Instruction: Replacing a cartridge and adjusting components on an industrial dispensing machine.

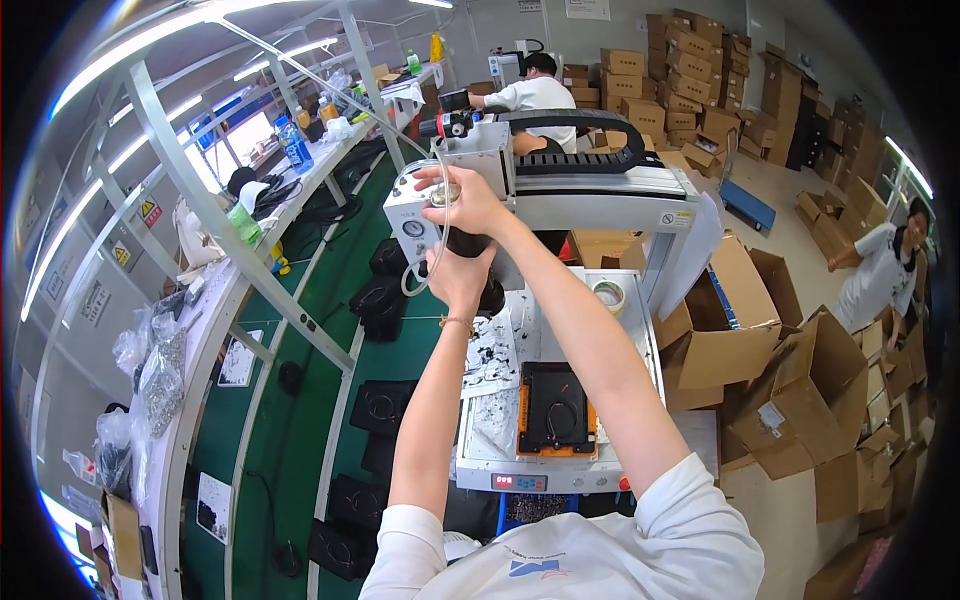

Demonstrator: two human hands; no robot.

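Both my arms reach forward to the head of a white benchtop gantry machine (465, 150). My left hand (460, 277) is closed round a black cylinder (466, 243) that stands upright at the machine head. Just above it, my right hand (474, 208) has its fingers curled round the round metal cap (446, 194) at the cylinder's top. A clear air hose (408, 280) loops down beside my left hand. Next to the hands is a white control box (407, 225) with a round pressure gauge. On the machine bed below, a black rectangular panel with a coiled wire (550, 410) lies in an orange fixture (524, 440).
A tape roll (607, 294) lies on the smudged machine bed. A green conveyor belt (260, 440) runs along the left, with several black parts (380, 405) by its edge. Open cardboard boxes (800, 400) crowd the right. One person (545, 95) sits ahead; another (880, 265) is at right.
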